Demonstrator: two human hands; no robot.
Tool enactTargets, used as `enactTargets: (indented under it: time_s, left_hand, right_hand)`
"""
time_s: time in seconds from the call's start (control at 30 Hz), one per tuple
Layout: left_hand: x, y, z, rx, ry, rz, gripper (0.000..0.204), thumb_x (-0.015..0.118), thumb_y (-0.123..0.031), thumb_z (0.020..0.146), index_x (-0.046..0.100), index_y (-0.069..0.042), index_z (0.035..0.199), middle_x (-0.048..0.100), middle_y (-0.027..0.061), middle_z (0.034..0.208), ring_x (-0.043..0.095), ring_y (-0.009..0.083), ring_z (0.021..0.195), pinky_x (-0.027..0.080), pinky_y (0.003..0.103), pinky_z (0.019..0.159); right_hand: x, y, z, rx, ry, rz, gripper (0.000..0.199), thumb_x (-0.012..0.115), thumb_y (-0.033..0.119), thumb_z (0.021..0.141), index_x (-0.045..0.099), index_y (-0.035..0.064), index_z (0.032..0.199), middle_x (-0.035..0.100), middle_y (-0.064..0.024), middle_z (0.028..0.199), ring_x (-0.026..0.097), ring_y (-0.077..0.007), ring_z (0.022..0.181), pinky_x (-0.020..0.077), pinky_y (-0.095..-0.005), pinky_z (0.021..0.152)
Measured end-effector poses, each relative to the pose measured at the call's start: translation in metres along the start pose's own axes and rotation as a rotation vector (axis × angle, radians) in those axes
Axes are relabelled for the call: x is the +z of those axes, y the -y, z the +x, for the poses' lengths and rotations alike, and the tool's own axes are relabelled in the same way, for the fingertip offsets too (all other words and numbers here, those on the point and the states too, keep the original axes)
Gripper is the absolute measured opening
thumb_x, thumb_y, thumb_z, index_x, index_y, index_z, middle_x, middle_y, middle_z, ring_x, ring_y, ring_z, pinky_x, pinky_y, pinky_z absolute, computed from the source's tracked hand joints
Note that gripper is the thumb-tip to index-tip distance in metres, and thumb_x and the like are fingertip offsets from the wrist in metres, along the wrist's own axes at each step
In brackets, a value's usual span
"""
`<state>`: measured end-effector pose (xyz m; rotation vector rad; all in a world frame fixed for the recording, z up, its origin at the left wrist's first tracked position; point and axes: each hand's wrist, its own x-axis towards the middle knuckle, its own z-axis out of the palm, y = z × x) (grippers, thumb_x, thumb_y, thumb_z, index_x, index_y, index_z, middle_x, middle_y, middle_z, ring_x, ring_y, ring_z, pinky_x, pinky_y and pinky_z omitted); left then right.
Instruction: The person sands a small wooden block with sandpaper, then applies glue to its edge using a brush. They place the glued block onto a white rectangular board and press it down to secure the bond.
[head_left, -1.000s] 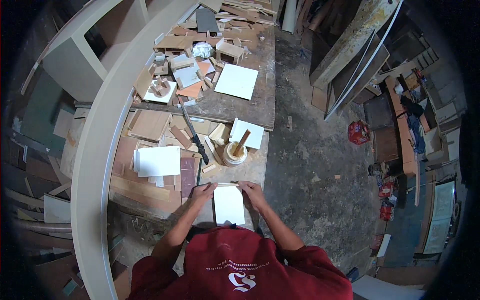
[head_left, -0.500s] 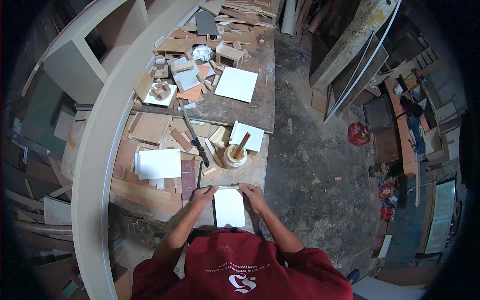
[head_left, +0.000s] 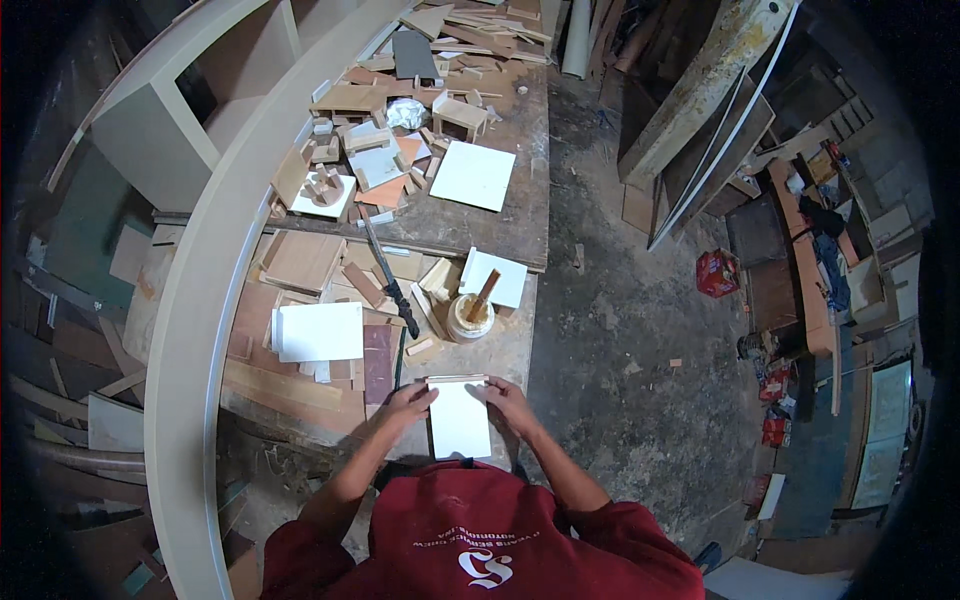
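Note:
A small white rectangular board (head_left: pixel 461 425) lies at the bench's near edge, close against my body. Along its far edge runs a thin wooden strip (head_left: pixel 457 378). My left hand (head_left: pixel 411 400) grips the board's left side near the far corner, fingers closed at the edge. On the opposite side, my right hand (head_left: pixel 510 402) holds the right edge near its far corner, with the fingertips over the white face. Just beyond the board stands an open glue jar (head_left: pixel 470 318) with a brown wooden stick (head_left: pixel 485 290) leaning in it.
Left of the jar lie a dark-handled clamp bar (head_left: pixel 391 280), another white board with a strip (head_left: pixel 320 332) and wood offcuts. A third white panel (head_left: pixel 505 277) sits beside the jar. Farther off, scraps and a square white panel (head_left: pixel 473 176) cover the bench. A long curved cabinet panel (head_left: pixel 180 400) borders the left.
Both hands have slid from the ends of the wooden strip a little toward me, onto the board's side edges. The strip still lies along the far edge.

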<state>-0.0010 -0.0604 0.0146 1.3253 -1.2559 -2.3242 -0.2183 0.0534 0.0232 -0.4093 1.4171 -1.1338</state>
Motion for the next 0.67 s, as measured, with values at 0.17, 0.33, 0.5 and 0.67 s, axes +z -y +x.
enactTargets:
  time_s: [0.17,0.33,0.5,0.67]
  left_hand:
    - [-0.005,0.018,-0.008,-0.073,-0.032,-0.002,0.047,0.070,-0.033,0.089,0.062,0.002,0.118,0.067,0.0067,0.103,0.062,0.0128,0.091,0.051,0.027,0.080]
    - [0.008,0.021,-0.010,-0.061,-0.148,-0.232,0.042,0.074,-0.025,0.086,0.063,0.002,0.116,0.067,0.0072,0.101,0.063,0.0147,0.090,0.052,0.027,0.079]
    - [0.032,0.006,-0.021,-0.056,-0.124,-0.518,0.030,0.074,-0.026,0.086,0.064,-0.003,0.102,0.065,0.0050,0.094,0.063,0.0165,0.090,0.052,0.029,0.081]
    - [0.040,0.016,-0.025,-0.040,-0.091,-0.466,0.031,0.075,-0.028,0.086,0.061,-0.005,0.101,0.064,0.0053,0.095,0.062,0.0190,0.094,0.051,0.033,0.086]
  right_hand:
    - [-0.003,-0.020,-0.018,0.048,0.055,-0.177,0.020,0.072,0.024,0.089,0.065,0.0053,0.085,0.055,0.0066,0.071,0.047,-0.0037,0.064,0.0374,-0.0221,0.056]
    - [0.000,-0.030,-0.029,-0.051,-0.058,-0.182,0.036,0.070,0.024,0.090,0.048,0.0117,0.064,0.046,0.0089,0.066,0.037,-0.0028,0.061,0.0307,-0.0223,0.055]
    - [-0.008,-0.032,-0.044,-0.141,-0.163,-0.017,0.023,0.068,0.020,0.090,0.059,0.0089,0.073,0.047,0.0092,0.067,0.039,-0.0030,0.060,0.0311,-0.0222,0.054]
    - [-0.021,-0.015,-0.078,-0.087,-0.169,0.230,0.019,0.066,0.017,0.091,0.067,0.0020,0.103,0.066,0.0010,0.087,0.058,-0.0048,0.077,0.0456,-0.0201,0.071]
